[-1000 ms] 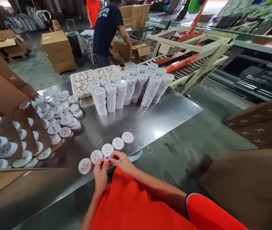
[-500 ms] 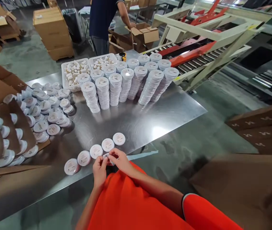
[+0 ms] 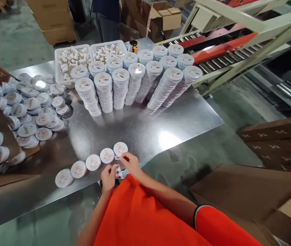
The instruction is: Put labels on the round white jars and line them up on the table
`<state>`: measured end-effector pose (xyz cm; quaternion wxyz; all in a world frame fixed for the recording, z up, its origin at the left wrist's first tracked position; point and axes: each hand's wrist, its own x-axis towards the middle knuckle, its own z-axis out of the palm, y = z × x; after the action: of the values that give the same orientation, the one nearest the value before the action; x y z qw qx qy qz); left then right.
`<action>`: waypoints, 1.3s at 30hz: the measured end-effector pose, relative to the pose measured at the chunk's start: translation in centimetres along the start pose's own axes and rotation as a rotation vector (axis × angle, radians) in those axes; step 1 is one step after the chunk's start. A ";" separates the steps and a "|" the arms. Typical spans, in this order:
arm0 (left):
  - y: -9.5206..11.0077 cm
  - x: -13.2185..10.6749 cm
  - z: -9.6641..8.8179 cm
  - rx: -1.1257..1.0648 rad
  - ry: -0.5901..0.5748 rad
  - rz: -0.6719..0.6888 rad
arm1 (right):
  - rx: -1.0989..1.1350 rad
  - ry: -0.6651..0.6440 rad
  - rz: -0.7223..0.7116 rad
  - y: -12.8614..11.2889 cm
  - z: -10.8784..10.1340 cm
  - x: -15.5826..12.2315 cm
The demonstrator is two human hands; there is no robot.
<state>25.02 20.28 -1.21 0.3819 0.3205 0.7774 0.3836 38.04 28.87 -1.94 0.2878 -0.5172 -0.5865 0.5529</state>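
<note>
My left hand (image 3: 108,176) is closed near the table's front edge, pinching a small strip of barcode labels (image 3: 118,172). My right hand (image 3: 131,163) is closed in a pinch on a single small label (image 3: 117,157) held just over the nearest round white tin (image 3: 120,148). That tin ends a row of several flat white tins (image 3: 93,162) lying along the front of the steel table (image 3: 145,130). An orange garment covers my lap and arm.
Tall stacks of white tins (image 3: 135,83) stand mid-table, with loose tins (image 3: 36,112) heaped at left beside cardboard sheets. Two white baskets (image 3: 70,58) of small parts sit behind. A person (image 3: 106,17) stands by cardboard boxes; a roller conveyor (image 3: 212,48) runs at right.
The view tilted down and the hands parted: my right hand moved up toward the end tin with one label, while my left hand dropped slightly with the strip.
</note>
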 end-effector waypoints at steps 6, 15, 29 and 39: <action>-1.4 1.4 2.3 0.336 -0.250 0.324 | -0.131 0.044 0.092 5.6 -3.0 5.5; -0.5 2.6 4.6 0.750 -0.438 0.458 | -0.266 -0.150 0.095 6.6 -3.0 7.2; -0.4 2.8 4.6 0.548 -0.420 0.402 | -0.433 -0.074 0.105 5.9 -1.8 6.9; -0.2 2.8 4.4 0.512 -0.419 0.375 | -0.568 0.032 0.253 4.7 -1.0 6.5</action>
<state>27.29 23.94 -4.19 0.3630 0.6138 0.6811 0.1663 38.37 34.50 -7.72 0.0700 -0.6545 -0.6438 0.3902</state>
